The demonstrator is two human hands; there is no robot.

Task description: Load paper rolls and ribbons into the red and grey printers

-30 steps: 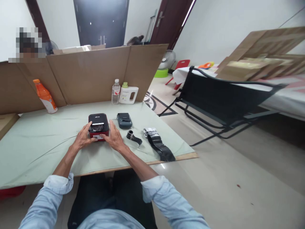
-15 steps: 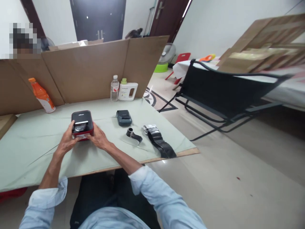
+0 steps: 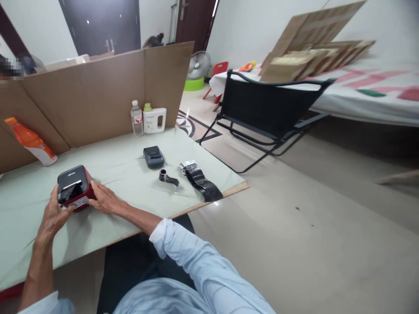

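Note:
A red and black label printer (image 3: 72,182) sits at the left of the table, its dark top tilted into view. My left hand (image 3: 52,214) is closed around its left and front side, the thumb at the lower front edge. Against the right side presses my right hand (image 3: 104,198), with fingers partly hidden by the casing. To the right lies a smaller dark grey device (image 3: 153,157), like a portable printer. In front of that are a small black roll (image 3: 168,178) with a loose tail and a larger unrolled black strip (image 3: 201,181) with a white-silver end.
A cardboard screen (image 3: 108,93) stands along the table's back. Before it are an orange bottle (image 3: 32,141), a clear water bottle (image 3: 137,120) and a white jug (image 3: 155,121). A black folding chair (image 3: 258,107) stands right of the table (image 3: 114,165).
My view has turned right, so the scene sits further left. Both hands have shifted the label printer a little left and nearer to me, turning it slightly.

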